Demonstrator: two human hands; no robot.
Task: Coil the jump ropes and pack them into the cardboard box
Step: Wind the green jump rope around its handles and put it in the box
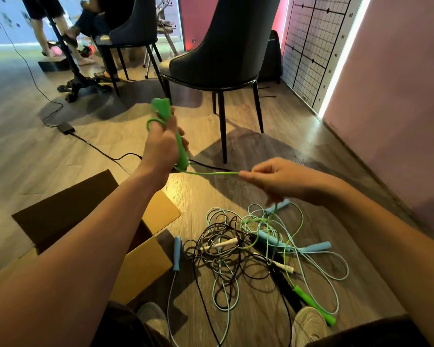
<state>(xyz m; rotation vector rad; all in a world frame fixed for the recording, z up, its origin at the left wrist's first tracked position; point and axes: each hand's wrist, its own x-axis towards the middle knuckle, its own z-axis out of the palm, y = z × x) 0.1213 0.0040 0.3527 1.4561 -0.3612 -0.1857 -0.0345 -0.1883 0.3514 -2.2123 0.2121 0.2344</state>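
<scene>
The step now is coiling one green jump rope. The left hand (161,146) is up in the air, and its fingers are curled tight round the green handle (181,151). A small loop of green cord (211,173) sits over the top of that hand. The cord runs straight across to the right hand (278,181), whose fingers pinch it. From there it drops down into the pile of ropes (226,249) on the floor (60,156).

The pile is a messy tangle of blue, black, white and green ropes. Another green handle (313,306) lies at its edge, near a shoe. The cardboard box (145,266) stands open just beside the pile, under the left arm. I cannot tell what is inside it.

Next, I think the right hand should bring the cord round the left hand to make another loop. The cord may catch on the other ropes, so it needs a slow, gentle pull.
</scene>
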